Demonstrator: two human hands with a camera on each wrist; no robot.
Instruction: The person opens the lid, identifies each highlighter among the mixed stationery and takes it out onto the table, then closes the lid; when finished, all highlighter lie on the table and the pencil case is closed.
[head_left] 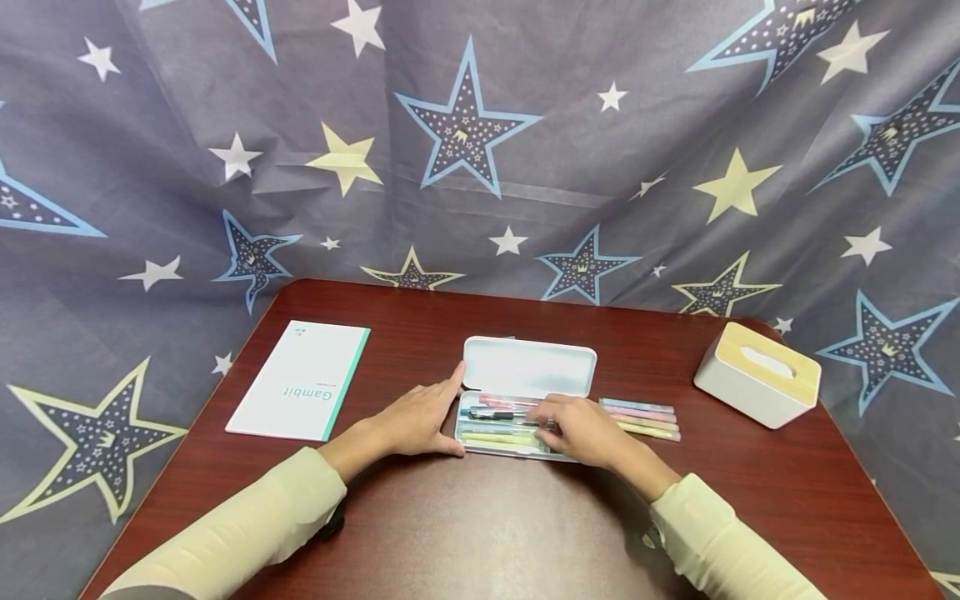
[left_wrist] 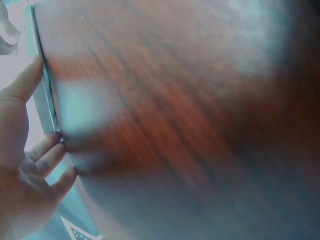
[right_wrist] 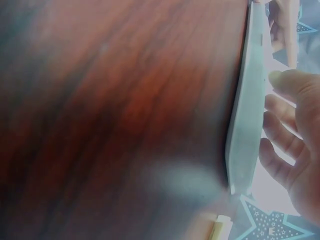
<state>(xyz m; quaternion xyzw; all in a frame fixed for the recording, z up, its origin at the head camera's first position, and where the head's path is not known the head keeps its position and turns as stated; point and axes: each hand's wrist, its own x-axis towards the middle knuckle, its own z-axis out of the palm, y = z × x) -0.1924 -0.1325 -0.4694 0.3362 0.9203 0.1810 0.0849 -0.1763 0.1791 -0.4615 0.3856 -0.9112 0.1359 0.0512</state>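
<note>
An open white pencil case (head_left: 529, 367) lies mid-table, its lid tipped back. Pens, among them a black pen (head_left: 491, 414) and a pink pen (head_left: 498, 402), fill its left part with several pale, yellowish ones. My left hand (head_left: 420, 417) rests against the left end of the case, thumb and fingers spread along its edge. Over the right half of the tray is my right hand (head_left: 581, 429), its fingers bent loosely down among the pens. In the right wrist view its thumb and fingers (right_wrist: 282, 132) stand apart behind the case wall; no pen shows between them.
Several pastel pens (head_left: 641, 419) lie on the table right of the case. A white tissue box (head_left: 757, 375) with a wooden top stands farther right. On the left lies a white notebook (head_left: 296, 383) with a green spine. Star-patterned cloth (head_left: 465, 233) hangs behind the table.
</note>
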